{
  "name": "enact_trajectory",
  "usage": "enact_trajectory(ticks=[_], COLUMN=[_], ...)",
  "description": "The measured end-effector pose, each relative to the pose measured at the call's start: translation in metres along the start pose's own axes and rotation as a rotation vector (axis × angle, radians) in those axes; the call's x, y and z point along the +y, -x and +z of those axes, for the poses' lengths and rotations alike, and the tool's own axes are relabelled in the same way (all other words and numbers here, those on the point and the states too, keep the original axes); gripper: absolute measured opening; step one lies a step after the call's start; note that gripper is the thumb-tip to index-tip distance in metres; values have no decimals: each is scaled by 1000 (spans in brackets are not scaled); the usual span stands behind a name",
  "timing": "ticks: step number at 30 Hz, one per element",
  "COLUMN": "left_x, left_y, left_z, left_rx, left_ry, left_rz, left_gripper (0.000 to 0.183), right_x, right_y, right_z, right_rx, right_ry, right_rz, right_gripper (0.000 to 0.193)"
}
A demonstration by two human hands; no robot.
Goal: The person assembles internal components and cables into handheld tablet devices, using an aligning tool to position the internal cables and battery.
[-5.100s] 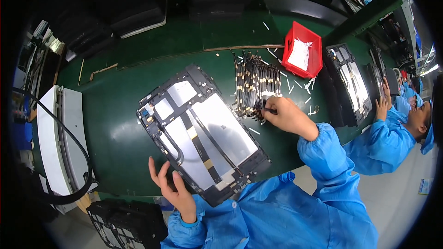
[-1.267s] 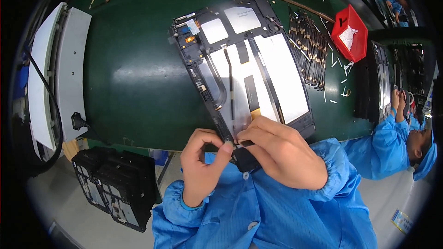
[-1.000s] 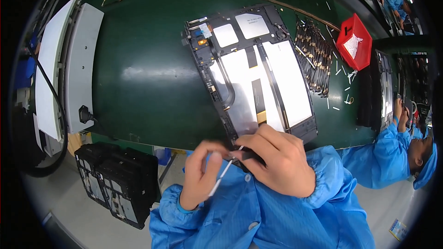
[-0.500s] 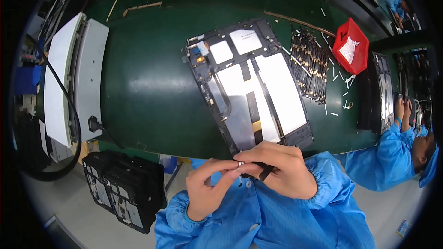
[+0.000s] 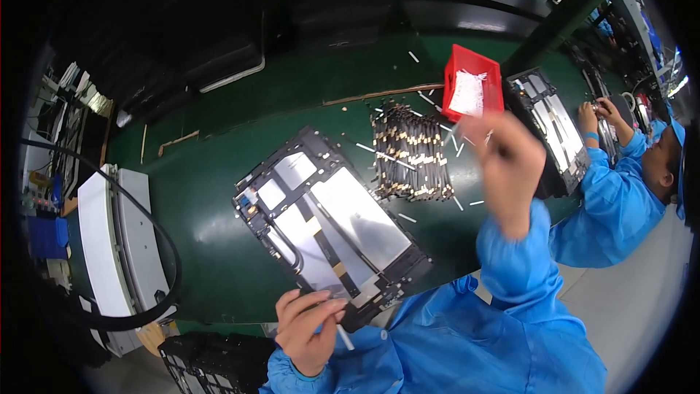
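On the green workbench (image 5: 197, 255) before me lies a flat black-framed panel (image 5: 368, 211). At its near corner, a left hand (image 5: 310, 328) pinches a white strip (image 5: 346, 338); the right hand (image 5: 508, 164), blurred, is near a red bin (image 5: 494, 93) beside black cables (image 5: 412, 152).

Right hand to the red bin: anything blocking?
Nothing visible. The blurred right hand overlaps the near edge of the red bin in this view; the bin's top is open. Whether they touch, I can't tell.
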State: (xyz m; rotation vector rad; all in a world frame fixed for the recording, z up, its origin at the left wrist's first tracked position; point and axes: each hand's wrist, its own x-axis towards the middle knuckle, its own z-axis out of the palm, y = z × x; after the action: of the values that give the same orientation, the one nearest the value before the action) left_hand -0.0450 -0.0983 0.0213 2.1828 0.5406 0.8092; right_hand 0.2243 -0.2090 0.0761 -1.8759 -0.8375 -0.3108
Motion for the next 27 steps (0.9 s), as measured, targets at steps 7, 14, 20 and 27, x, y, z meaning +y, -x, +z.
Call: enact_trajectory(ticks=[7, 14, 20, 27], left_x=[-13, -43, -49, -55], left_y=[5, -16, -14, -19], left_z=[-4, 0, 1, 1], left_rx=[111, 150, 166, 144], left_ry=[175, 268, 297, 309], left_rz=[-164, -221, -175, -118], left_gripper=[7, 15, 15, 15], right_x=[86, -52, -45, -46], right_y=[-34, 65, 101, 102], right_z=[-9, 28, 64, 67], right_rx=[-247, -870, -894, -891], right_ry=[254, -203, -336, -193], right_rz=[85, -73, -305, -404], right_gripper=[25, 20, 25, 29])
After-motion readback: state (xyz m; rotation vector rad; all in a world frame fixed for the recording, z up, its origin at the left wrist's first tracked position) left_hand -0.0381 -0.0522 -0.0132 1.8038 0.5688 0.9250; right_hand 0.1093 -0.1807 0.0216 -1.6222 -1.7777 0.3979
